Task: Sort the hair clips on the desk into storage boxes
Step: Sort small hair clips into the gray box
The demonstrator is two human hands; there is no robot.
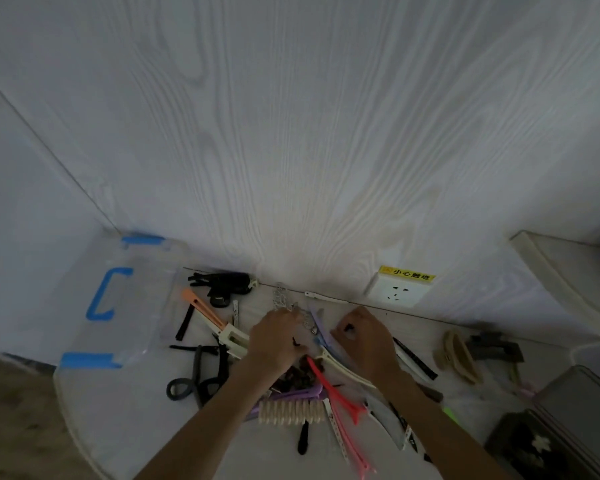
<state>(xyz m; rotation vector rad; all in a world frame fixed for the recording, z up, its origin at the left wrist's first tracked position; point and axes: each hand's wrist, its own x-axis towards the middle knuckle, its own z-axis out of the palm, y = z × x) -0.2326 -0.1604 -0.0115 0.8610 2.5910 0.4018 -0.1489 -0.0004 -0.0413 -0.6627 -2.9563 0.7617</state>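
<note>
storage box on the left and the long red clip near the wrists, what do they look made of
The storage box looks like clear, glossy plastic: the desk shows through it, and its handle and latches are opaque blue. The long red clip looks like smooth moulded plastic, judging by its even coral colour; the dim light leaves that open.

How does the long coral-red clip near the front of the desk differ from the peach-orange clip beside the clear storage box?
The coral-red clip is a saturated pinkish red; the peach-orange clip is paler. The coral-red clip lies near the front, between the person's forearms, partly over other clips; the peach-orange clip lies farther back on the left, next to the clear storage box. Both are long, narrow clips lying flat on the desk, slanting the same way, untouched by either hand.
</note>
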